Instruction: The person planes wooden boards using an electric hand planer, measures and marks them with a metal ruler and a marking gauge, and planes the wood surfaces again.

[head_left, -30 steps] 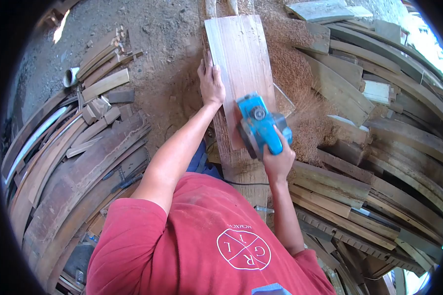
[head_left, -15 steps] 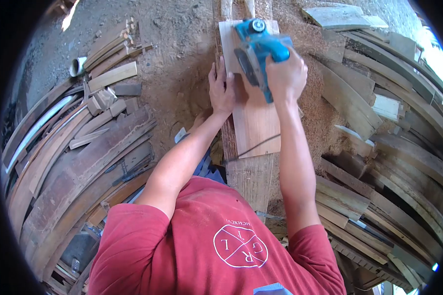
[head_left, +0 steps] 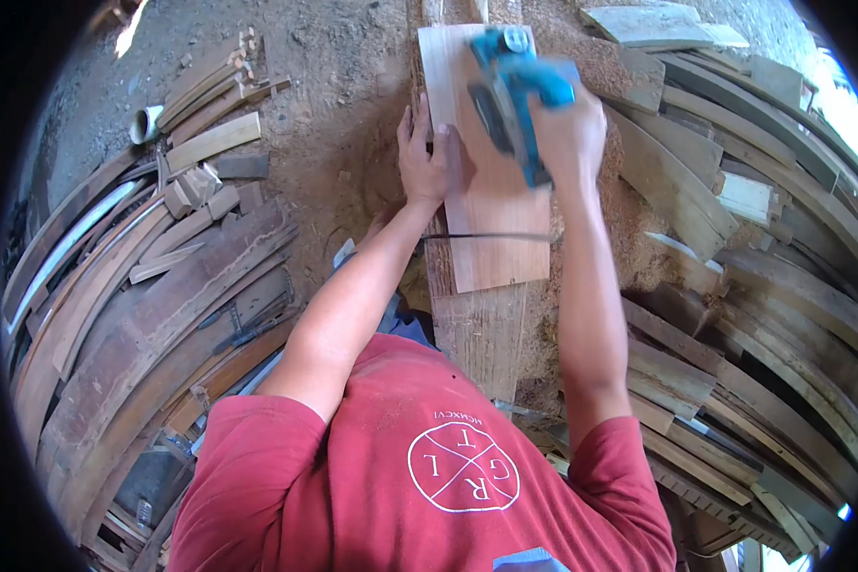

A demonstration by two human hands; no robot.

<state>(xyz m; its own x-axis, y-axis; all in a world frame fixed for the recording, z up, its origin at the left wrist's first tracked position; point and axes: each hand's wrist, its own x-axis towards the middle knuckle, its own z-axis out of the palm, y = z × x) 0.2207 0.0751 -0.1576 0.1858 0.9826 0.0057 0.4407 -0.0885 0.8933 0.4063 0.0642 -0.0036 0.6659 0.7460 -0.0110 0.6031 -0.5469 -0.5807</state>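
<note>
ngl I'm seeing a red tee [head_left: 377, 458], short sleeves [head_left: 253, 448], white crossed-circle logo [head_left: 465, 465] with letters [head_left: 436, 467], bare hands [head_left: 422, 167].

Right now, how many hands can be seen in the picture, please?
2. The left hand is at the picture-left edge of the pale board; the right hand grips the blue planer. No other hand shows.

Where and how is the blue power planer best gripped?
Hold the planer by its blue handle, probably from the right: the handle shows on that side of the dark base, and the right hand wraps it there.
</note>
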